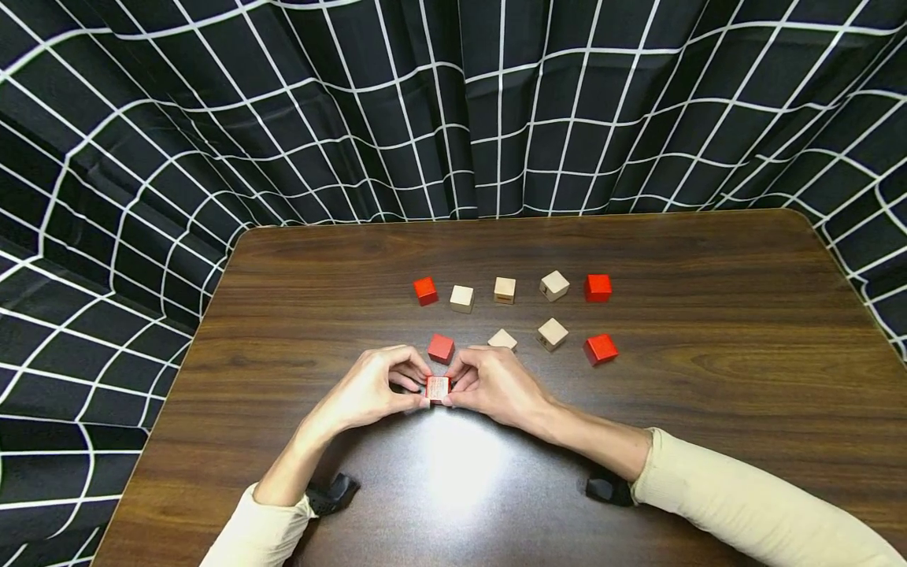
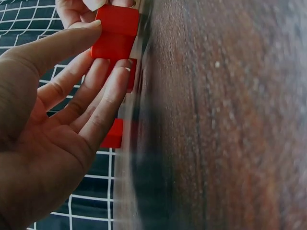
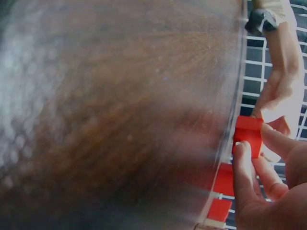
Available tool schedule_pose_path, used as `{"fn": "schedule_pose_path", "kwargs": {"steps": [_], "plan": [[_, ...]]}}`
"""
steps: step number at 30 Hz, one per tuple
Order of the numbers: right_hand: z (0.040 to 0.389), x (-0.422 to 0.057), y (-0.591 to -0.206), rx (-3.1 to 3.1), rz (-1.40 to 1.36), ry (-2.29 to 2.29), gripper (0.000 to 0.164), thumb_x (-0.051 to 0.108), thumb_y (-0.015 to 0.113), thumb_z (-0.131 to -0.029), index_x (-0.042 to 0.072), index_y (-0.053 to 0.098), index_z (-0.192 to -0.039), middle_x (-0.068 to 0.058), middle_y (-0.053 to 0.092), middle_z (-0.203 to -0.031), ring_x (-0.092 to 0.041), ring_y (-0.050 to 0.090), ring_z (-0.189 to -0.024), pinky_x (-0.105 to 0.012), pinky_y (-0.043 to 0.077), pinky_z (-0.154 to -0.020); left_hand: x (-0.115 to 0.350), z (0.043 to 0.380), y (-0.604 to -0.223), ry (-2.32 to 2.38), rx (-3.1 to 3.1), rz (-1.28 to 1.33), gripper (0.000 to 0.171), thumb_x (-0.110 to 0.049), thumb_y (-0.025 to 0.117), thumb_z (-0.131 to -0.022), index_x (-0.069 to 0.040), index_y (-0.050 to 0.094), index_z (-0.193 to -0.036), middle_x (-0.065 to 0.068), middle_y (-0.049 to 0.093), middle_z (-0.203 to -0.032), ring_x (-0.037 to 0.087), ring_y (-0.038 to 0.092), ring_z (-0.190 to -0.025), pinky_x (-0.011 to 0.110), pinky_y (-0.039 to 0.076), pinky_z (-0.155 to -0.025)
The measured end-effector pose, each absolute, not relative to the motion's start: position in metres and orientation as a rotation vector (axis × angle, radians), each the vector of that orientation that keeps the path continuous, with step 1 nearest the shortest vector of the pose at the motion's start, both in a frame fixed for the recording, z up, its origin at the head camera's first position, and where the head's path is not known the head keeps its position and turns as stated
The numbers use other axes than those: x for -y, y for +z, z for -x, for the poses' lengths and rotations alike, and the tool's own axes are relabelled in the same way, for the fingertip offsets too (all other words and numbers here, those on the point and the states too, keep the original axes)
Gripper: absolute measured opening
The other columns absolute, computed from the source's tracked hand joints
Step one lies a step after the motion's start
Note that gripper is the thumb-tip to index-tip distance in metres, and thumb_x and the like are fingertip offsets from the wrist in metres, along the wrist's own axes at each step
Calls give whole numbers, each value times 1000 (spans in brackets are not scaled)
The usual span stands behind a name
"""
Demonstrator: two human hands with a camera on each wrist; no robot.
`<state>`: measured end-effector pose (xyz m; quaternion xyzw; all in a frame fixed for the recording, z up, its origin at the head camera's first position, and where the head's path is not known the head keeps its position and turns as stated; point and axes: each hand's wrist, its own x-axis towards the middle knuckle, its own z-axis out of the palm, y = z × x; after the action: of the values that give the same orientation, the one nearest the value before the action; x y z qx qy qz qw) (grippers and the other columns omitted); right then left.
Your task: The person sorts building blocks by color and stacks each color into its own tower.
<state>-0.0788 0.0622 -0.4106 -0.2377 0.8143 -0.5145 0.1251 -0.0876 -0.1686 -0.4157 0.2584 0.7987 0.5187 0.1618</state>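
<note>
A small red cube (image 1: 438,388) is on the near side of the table, pinched between both hands. My left hand (image 1: 370,387) grips it from the left, thumb in front and fingers behind. From the right, my right hand (image 1: 499,384) holds it the same way. Two red faces of the held cube (image 2: 115,43) show in the left wrist view, with the left thumb against it. The right wrist view shows the right fingertips on this cube (image 3: 249,136). Just behind the hands sits another red cube (image 1: 441,348). A plain wooden cube (image 1: 503,340) is partly hidden by the right hand.
A back row holds a red cube (image 1: 425,291), wooden cubes (image 1: 462,298) (image 1: 505,290) (image 1: 554,285) and a red cube (image 1: 598,288). Nearer stand a wooden cube (image 1: 552,334) and a red cube (image 1: 601,349). A gridded black curtain (image 1: 397,102) surrounds the brown table (image 1: 708,315).
</note>
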Motion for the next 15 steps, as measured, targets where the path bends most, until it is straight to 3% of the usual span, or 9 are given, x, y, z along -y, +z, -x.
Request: {"fn": "schedule_pose_path", "kwargs": {"steps": [6, 15], "plan": [[80, -58, -412, -2412, 682, -1446, 22, 7, 87, -74, 6, 68, -86, -2, 71, -83, -7, 69, -70, -17, 56, -62, 172, 90, -419, 1491, -2245, -706, 31, 8, 82, -74, 1, 66, -100, 13, 68, -99, 28, 70, -88, 34, 60, -80], [82, -57, -413, -2430, 680, -1384, 23, 11, 88, -74, 10, 68, -85, 3, 71, -79, -4, 68, -69, -17, 55, -62, 175, 94, -424, 1448, -2231, -672, 30, 3, 84, -75, -5, 66, -98, 8, 68, -98, 19, 70, -90, 28, 59, -82]]}}
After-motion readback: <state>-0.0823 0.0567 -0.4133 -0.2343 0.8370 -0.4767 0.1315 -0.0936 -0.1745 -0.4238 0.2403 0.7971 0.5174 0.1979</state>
